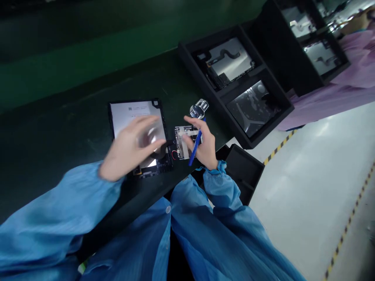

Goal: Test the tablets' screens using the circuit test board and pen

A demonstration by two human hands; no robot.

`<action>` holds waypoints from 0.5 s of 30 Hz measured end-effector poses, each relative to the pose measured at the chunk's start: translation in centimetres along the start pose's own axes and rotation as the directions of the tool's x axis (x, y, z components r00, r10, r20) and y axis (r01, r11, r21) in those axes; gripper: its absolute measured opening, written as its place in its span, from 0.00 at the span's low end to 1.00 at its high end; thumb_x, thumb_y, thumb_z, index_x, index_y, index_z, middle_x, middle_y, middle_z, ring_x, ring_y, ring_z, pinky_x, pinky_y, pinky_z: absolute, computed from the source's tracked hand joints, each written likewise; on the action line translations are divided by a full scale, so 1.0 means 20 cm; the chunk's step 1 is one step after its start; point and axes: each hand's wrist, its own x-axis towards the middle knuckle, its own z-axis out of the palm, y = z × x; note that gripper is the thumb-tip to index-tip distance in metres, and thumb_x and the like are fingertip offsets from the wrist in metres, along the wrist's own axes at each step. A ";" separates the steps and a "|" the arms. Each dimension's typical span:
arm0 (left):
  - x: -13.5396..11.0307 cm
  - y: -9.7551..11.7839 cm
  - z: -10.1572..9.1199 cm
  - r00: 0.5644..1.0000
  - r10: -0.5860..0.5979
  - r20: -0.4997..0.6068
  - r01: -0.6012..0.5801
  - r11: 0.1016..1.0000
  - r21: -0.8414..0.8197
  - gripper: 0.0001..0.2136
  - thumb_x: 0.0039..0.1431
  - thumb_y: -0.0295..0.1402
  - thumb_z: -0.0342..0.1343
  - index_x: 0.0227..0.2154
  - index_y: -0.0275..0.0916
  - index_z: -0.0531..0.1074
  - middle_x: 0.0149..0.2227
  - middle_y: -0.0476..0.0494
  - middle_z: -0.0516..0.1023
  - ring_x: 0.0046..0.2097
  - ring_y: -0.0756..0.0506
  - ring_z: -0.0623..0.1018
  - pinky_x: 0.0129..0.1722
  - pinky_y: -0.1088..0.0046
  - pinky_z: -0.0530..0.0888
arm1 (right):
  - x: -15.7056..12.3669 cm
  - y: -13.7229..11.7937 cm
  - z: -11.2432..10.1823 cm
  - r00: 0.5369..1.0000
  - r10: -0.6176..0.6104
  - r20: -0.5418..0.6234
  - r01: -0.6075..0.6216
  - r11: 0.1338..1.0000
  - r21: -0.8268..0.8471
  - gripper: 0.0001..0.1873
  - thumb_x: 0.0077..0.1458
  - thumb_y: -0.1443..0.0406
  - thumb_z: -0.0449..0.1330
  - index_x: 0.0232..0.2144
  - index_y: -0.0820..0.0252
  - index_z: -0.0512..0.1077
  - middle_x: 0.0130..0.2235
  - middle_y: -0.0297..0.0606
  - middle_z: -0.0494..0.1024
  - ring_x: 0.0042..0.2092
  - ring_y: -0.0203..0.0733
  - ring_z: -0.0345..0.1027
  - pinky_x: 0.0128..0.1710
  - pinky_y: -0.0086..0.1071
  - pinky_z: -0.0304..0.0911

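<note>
My left hand is motion-blurred above an opened black-framed tablet, and a clear round object shows at its fingers. I cannot tell whether the hand grips that object. My right hand holds a blue pry tool with its tip pointing down toward the table. Its fingers are over a white-and-black circuit board, which lies beside the tablet with thin red and black wires at its edge. A clear glass-like cup stands just beyond my right hand.
The table has a dark green mat. Black foam trays holding tablet panels line its far right edge. A small black bin sits at the near corner. Beyond are pink sheeting and a pale floor with yellow-black tape.
</note>
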 end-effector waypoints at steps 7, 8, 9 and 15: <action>-0.40 -0.13 -0.32 0.791 -0.611 0.034 0.570 0.715 -0.405 0.22 0.65 0.36 0.56 0.61 0.46 0.67 0.63 0.39 0.71 0.63 0.36 0.71 0.58 0.54 0.74 | 0.04 -0.04 -0.03 0.823 -0.162 0.544 0.317 0.927 -0.203 0.74 0.38 0.46 0.75 0.72 0.60 0.34 0.71 0.57 0.51 0.72 0.69 0.42 0.69 0.68 0.41; -0.42 -0.13 -0.32 0.767 -0.638 0.058 0.581 0.654 -0.484 0.21 0.65 0.33 0.56 0.60 0.44 0.68 0.62 0.37 0.72 0.63 0.36 0.71 0.58 0.54 0.75 | 0.05 -0.03 -0.03 0.815 -0.164 0.556 0.336 0.915 -0.223 0.76 0.38 0.47 0.76 0.72 0.60 0.32 0.71 0.58 0.51 0.72 0.70 0.43 0.69 0.69 0.43; -0.44 -0.12 -0.30 0.755 -0.650 0.089 0.575 0.590 -0.567 0.20 0.64 0.30 0.55 0.58 0.42 0.69 0.61 0.36 0.72 0.62 0.37 0.72 0.58 0.54 0.75 | 0.05 -0.02 -0.02 0.808 -0.167 0.565 0.352 0.906 -0.236 0.76 0.38 0.49 0.76 0.72 0.61 0.31 0.70 0.59 0.52 0.71 0.70 0.45 0.68 0.69 0.45; -0.33 -0.05 -0.21 0.689 -0.718 0.093 0.547 0.432 -0.717 0.10 0.60 0.27 0.51 0.42 0.40 0.72 0.52 0.35 0.79 0.54 0.44 0.79 0.49 0.64 0.78 | 0.05 0.19 0.03 0.858 -0.246 0.452 0.353 0.920 -0.170 0.78 0.26 0.49 0.78 0.72 0.40 0.39 0.63 0.60 0.66 0.63 0.78 0.59 0.60 0.74 0.54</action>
